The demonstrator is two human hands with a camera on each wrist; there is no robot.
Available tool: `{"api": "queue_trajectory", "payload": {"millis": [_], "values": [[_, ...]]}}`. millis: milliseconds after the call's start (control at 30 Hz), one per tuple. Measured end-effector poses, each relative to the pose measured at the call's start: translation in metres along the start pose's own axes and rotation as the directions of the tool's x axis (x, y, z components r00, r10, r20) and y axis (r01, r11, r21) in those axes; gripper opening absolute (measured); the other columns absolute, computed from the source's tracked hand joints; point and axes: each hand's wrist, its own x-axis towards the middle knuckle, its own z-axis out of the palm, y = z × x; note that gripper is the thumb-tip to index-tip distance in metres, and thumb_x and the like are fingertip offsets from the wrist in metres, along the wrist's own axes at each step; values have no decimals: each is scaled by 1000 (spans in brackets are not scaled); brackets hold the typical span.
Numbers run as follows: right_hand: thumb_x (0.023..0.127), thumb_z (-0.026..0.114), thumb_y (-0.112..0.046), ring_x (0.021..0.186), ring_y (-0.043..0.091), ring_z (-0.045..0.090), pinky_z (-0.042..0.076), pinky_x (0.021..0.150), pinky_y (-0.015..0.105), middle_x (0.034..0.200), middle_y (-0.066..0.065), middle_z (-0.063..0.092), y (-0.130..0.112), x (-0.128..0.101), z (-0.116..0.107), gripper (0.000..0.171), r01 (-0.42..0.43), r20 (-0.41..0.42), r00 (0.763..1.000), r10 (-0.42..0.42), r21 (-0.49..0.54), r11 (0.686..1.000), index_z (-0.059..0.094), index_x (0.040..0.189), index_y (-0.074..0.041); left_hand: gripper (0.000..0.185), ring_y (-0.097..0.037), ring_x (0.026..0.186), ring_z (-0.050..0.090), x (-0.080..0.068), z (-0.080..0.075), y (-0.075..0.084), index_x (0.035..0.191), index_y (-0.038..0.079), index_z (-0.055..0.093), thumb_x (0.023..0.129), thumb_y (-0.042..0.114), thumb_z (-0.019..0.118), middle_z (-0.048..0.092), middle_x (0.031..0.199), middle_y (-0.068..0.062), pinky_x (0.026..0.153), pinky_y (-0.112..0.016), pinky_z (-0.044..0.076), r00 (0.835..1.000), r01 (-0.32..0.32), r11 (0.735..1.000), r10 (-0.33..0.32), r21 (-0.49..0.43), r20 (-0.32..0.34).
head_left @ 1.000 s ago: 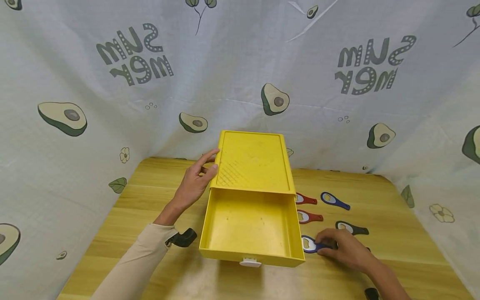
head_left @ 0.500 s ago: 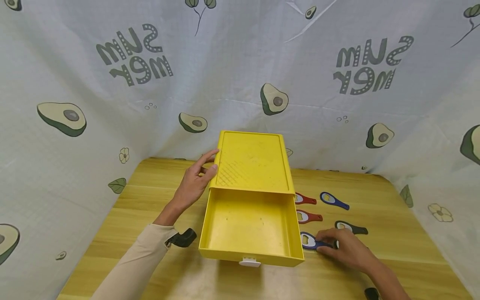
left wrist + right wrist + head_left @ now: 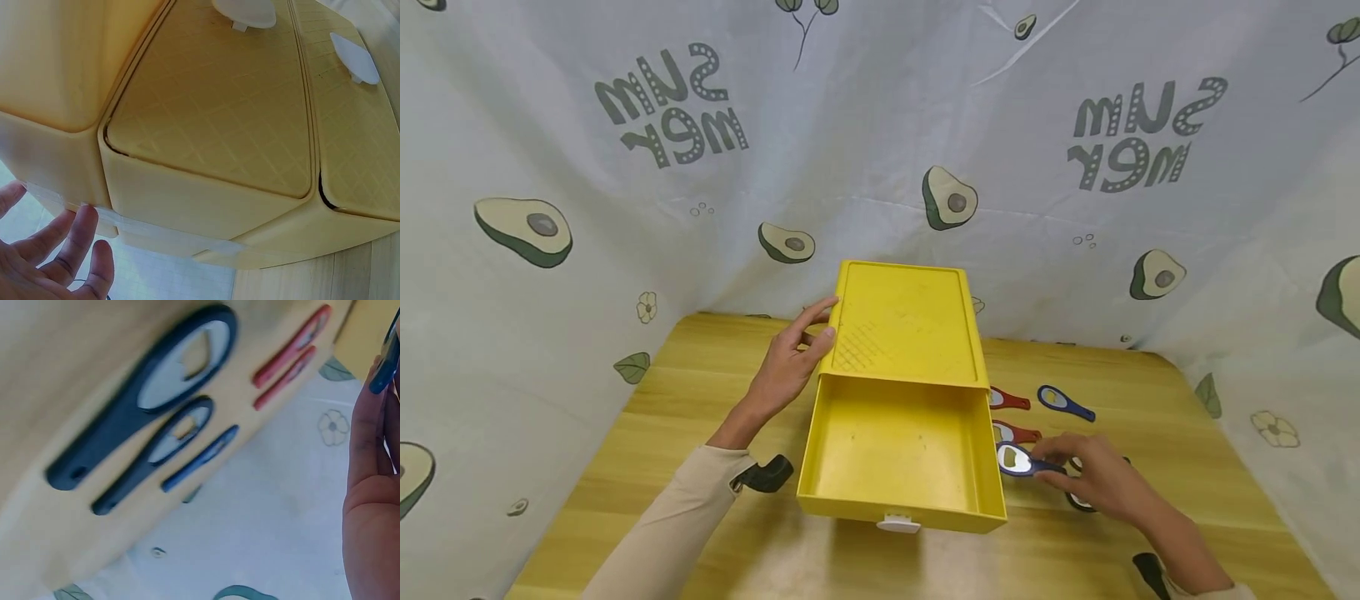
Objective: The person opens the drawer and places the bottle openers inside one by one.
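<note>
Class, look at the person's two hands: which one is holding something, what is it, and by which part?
The right hand pinches a blue bottle opener by its handle end. The left hand holds nothing; it rests against the yellow drawer box.

Bottle openers [image 3: 1015, 433] lie right of the drawer [image 3: 898, 454].

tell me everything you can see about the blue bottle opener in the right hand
The blue bottle opener has a rounded blue head with a pale, silvery inset and a yellowish opening, and a slim blue handle. It looks like plastic around metal. The right hand pinches its handle, which the fingers mostly hide. It is held roughly level, head pointing left, just beside the right wall of the open yellow drawer, seemingly lifted off the wooden table.
</note>
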Motion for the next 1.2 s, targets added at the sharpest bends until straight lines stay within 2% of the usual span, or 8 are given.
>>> {"api": "queue_trajectory", "payload": {"millis": [300, 467, 567, 833, 1033, 1200], "values": [[76, 85, -8, 79, -4, 64, 56, 69, 21, 92, -9, 73, -12, 5, -17, 26, 105, -149, 983, -106, -13, 994, 75, 99, -15, 47, -29, 95, 60, 1, 0, -1, 152, 27, 45, 105, 29, 52, 53, 143, -15, 76, -38, 51, 1000, -16, 1000, 16, -12, 1], [67, 88, 2, 76, -3, 63, 51, 71, 10, 89, -9, 72, -20, 8, -34, 37, 188, -249, 948, -199, -69, 980, 75, 97, -16, 47, -28, 94, 60, 2, 0, 0, 151, 27, 45, 105, 29, 52, 53, 142, -15, 75, -38, 51, 1000, -10, 1000, 10, -18, 3], [64, 89, 2, 75, -3, 62, 47, 71, 6, 90, -6, 73, -25, 9, -45, 41, 191, -287, 933, -216, -113, 975, 75, 98, -16, 47, -28, 94, 60, 2, -1, 0, 151, 27, 45, 105, 28, 52, 54, 142, -14, 76, -38, 51, 1000, -7, 1000, 7, -15, 3], [66, 90, -3, 75, -2, 62, 48, 70, 6, 94, -2, 75, -39, 13, -59, 41, 155, -294, 938, -183, -118, 981, 76, 102, -18, 47, -29, 96, 60, 2, -1, -1, 152, 28, 44, 105, 30, 51, 53, 143, -14, 78, -41, 51, 1000, 0, 1000, 1, -26, 9], [69, 90, -5, 77, -1, 63, 50, 72, 8, 96, -4, 75, -55, 18, -67, 41, 185, -281, 938, -204, -92, 978, 76, 105, -21, 48, -27, 95, 60, -3, -1, -2, 152, 28, 43, 105, 32, 52, 53, 143, -13, 77, -37, 51, 1000, 13, 1000, -13, -12, -4], [65, 91, -2, 78, -1, 63, 48, 74, 7, 94, -7, 73, -64, 21, -79, 42, 198, -295, 928, -229, -129, 972, 76, 100, -21, 48, -26, 94, 60, -1, -1, -1, 152, 29, 44, 105, 34, 52, 53, 142, -14, 75, -37, 50, 1000, -8, 1000, 8, -16, 0]]}}
